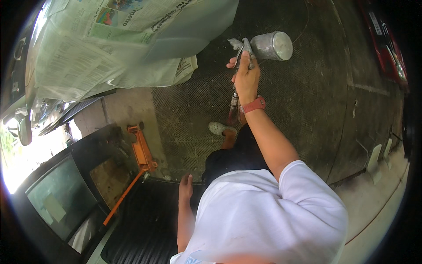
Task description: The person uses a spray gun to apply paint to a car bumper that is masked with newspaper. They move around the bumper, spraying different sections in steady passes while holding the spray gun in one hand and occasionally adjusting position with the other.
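My right hand is closed round the grip of a metal paint spray gun, held out in front of me. A silvery cup with a pale round end is attached to the gun and points to the right. From the grip a hose fitting runs down toward my foot. My left hand hangs low at my side, apart from anything, its fingers loosely extended and partly seen. To the left of the gun, newspaper masking covers a car's side.
An orange floor jack with a long handle stands left. Near it lean a dark car door with glass and a black ribbed mat. A red vehicle is at the far right. Pale panels stand by the right wall.
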Demonstrator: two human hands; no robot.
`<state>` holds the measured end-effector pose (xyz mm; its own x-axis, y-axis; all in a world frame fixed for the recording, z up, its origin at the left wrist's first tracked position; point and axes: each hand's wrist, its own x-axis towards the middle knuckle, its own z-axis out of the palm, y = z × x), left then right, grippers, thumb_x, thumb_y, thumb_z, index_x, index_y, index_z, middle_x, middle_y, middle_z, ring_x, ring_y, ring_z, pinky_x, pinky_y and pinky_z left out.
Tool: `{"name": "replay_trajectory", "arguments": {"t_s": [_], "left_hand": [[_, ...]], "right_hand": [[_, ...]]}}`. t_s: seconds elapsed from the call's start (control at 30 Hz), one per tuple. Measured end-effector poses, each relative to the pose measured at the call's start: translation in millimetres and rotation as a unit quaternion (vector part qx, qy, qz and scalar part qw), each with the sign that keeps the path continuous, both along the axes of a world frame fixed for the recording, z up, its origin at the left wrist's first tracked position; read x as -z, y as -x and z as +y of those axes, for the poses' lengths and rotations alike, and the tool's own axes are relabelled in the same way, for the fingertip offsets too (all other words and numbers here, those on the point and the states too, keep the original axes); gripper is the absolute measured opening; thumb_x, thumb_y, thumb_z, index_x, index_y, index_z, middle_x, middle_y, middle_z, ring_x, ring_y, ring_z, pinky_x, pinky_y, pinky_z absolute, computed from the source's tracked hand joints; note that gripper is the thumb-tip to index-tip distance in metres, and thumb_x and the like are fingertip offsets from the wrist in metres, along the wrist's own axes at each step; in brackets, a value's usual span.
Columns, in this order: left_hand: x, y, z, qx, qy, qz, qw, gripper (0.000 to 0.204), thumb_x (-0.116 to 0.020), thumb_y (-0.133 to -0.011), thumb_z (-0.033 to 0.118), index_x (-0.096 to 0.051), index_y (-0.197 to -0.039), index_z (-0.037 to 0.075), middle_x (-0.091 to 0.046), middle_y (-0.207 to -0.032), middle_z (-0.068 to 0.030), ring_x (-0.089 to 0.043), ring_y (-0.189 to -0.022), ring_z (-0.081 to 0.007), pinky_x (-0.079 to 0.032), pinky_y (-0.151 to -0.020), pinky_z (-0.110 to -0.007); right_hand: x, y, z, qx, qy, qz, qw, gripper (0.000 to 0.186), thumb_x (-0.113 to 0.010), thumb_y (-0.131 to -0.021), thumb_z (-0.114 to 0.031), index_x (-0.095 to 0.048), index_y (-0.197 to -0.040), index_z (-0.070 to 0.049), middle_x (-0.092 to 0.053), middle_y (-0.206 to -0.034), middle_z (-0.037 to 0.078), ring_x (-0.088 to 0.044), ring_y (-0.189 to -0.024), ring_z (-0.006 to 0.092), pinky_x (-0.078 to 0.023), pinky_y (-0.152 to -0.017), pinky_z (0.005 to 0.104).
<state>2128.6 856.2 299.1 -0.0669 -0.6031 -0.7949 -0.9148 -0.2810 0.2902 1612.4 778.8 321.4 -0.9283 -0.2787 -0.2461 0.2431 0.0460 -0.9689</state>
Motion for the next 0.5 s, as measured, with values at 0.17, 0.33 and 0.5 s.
{"name": "replay_trajectory", "arguments": {"t_s": [0.17,0.33,0.5], "left_hand": [[-6,31,-7,0.008,0.017,0.006,1.000,0.064,-0.058,-0.113,0.049,-0.062,-0.153,-0.001,-0.065,-0.153,-0.0270,-0.061,-0.146,-0.0396,-0.047,-0.120,-0.046],[1,31,-8,0.013,0.022,0.023,0.999,0.065,-0.058,-0.113,0.051,-0.061,-0.154,0.000,-0.066,-0.152,-0.0271,-0.060,-0.146,-0.0403,-0.047,-0.121,-0.045],[10,12,5,0.017,0.029,0.008,0.999,0.064,-0.058,-0.112,0.050,-0.062,-0.153,0.001,-0.066,-0.151,-0.0273,-0.061,-0.145,-0.0402,-0.047,-0.120,-0.045]], "right_hand": [[-24,-1,-6,-0.077,-0.014,0.010,0.997,0.047,-0.058,-0.116,-0.044,-0.070,-0.102,-0.001,-0.070,-0.074,0.005,-0.068,-0.067,0.0152,-0.052,-0.060,0.0337],[-45,-22,-21,-0.152,0.016,-0.004,0.988,0.047,-0.060,-0.115,-0.042,-0.072,-0.108,0.003,-0.070,-0.072,0.008,-0.070,-0.065,0.0182,-0.055,-0.066,0.0351],[-52,-17,-29,-0.165,0.054,0.003,0.985,0.046,-0.061,-0.115,-0.041,-0.072,-0.102,0.002,-0.067,-0.070,0.006,-0.068,-0.063,0.0177,-0.055,-0.066,0.0359]]}}
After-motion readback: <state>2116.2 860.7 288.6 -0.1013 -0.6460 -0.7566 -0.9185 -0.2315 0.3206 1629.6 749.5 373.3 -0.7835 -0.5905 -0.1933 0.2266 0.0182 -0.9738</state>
